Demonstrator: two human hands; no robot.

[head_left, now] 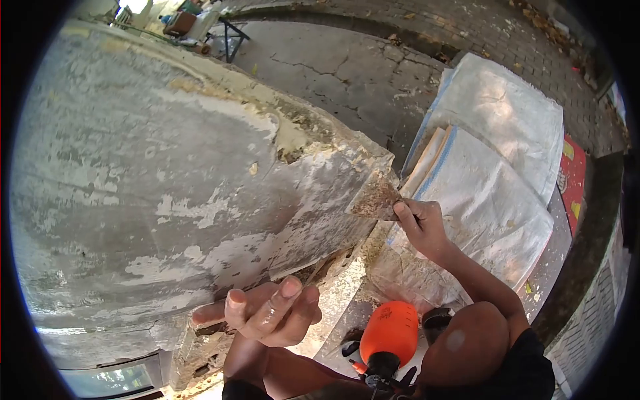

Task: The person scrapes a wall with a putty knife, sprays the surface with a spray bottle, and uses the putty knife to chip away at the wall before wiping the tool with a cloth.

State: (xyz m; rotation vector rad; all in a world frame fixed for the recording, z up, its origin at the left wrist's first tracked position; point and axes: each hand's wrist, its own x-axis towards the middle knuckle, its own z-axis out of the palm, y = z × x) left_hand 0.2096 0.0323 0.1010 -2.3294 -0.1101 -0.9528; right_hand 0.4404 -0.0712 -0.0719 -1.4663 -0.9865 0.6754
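Note:
My right hand (425,225) grips a rusty, flat scraper (377,198) by its narrow end, thumb on top. Its wide blade overlaps the corner edge of a weathered grey wall (220,180), where paint has peeled and plaster is broken. Lower down, my left hand (275,313) is held up near the wall's lower edge, fingers loosely bent and apart, with nothing in it. Its fingertips look wet. Between my arms is an orange spray bottle (389,332) with a black head.
White woven sacks (493,187) with blue edging cover the ground at right, beside a red patterned sheet (572,177). My bent knee (468,343) is close to the bottle. A glass pane (110,381) shows at lower left. Cracked concrete (327,67) and paving (460,27) extend beyond.

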